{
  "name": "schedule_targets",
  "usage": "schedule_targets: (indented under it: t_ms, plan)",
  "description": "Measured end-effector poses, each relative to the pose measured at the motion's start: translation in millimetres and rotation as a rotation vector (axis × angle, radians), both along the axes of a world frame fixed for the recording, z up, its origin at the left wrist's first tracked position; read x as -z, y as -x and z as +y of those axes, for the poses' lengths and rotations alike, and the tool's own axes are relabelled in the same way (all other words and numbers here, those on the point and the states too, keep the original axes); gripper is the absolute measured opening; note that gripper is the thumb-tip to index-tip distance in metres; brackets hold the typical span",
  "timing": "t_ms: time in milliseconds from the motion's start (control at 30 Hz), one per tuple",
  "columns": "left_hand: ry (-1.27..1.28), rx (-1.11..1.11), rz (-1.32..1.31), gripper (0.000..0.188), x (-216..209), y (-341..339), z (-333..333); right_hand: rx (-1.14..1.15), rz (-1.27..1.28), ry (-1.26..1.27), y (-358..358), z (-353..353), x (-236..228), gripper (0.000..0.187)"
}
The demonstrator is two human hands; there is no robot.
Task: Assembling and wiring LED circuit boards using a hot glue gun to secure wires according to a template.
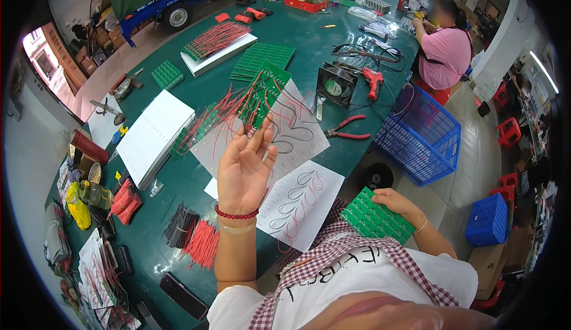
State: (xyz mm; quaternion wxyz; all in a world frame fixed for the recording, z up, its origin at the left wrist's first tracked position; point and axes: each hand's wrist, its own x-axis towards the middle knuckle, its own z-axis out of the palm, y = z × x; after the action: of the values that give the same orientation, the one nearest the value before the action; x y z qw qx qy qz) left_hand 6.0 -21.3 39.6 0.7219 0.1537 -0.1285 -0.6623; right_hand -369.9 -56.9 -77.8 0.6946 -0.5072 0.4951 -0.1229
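Pinches a green board [377, 217] with the right hand [397, 204], spreads the left hand [246, 166] loosely beside red wires [225, 115], and wears a white shirt [380, 279] with dark lettering [325, 275].

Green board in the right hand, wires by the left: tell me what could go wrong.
The green board, held by the right hand past the edge of the table, might slip and fall. The red wires beside the left hand lie loose and crossed, so they could snag or tangle.
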Motion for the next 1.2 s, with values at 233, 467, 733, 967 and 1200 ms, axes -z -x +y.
schedule_targets:
  t_ms: [233, 467, 733, 967, 1200]
  plan:
    - [-0.006, -0.015, 0.005, 0.037, 0, -5, -2, -0.098, 0.029, -0.035, -2, 6, -9, 0.017]
    - [-0.011, -0.033, 0.022, 0.029, 1, -11, -4, -0.347, 0.062, -0.01, 12, 4, -20, 0.034]
    - [-0.01, -0.03, 0.012, 0.036, 0, -11, -3, -0.148, -0.207, -0.159, 18, -6, -52, 0.047]
    - [0.003, -0.033, 0.018, 0.043, 1, -12, -3, 0.147, -0.466, -0.025, 13, -15, -62, 0.047]
    - [-0.008, -0.033, 0.014, 0.042, 3, -11, -5, 0.268, -0.535, 0.097, 7, -24, -79, 0.043]
